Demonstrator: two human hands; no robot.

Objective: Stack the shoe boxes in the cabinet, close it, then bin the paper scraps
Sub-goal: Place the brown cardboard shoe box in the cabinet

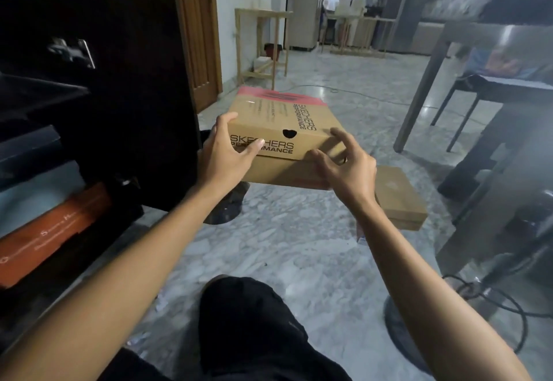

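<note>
While the dark cabinet stands open at the left of the view, the shoe box printed "SKECHERS PERFORMANCE" is held in the air just right of the cabinet's edge, above the marble floor. Inside the cabinet, left of and lower than the held box, lie stacked boxes, the bottom one an orange box with pale lettering. To the right of the held box stands a grey counter with a chair under it. A second plain brown box lies on the floor just behind and right of the held box, partly hidden by the right forearm. The left hand grips the held box's near left corner, fingers over the lid's edge and thumb across the front lettering. The right hand holds the near right corner, fingers curled on the lid's rim and front face. Small pale paper scraps lie on the floor below the held box, near the person's dark-clad knee.
</note>
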